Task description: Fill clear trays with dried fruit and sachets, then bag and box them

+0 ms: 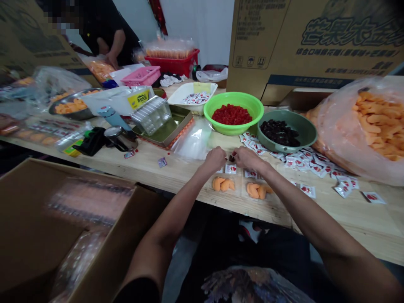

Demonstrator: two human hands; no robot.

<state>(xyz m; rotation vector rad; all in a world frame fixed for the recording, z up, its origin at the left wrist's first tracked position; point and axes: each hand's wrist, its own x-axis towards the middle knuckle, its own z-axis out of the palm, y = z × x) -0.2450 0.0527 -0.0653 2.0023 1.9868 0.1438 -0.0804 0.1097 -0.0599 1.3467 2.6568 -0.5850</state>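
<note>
My left hand and my right hand meet low over the wooden table, fingertips nearly touching. A few dark fruit pieces and a tiny red bit lie between them; what the fingers pinch is too small to tell. Just below my hands, two clear squares hold dried mango slices. White printed sachets are scattered to the right. Behind them stand a green bowl of diced red fruit and an olive bowl of dark dried fruit.
A large bag of dried mango lies at the right, before a printed carton. An open cardboard box stands at lower left. Further back are an olive tray, a metal mango tray, and a co-worker's hand.
</note>
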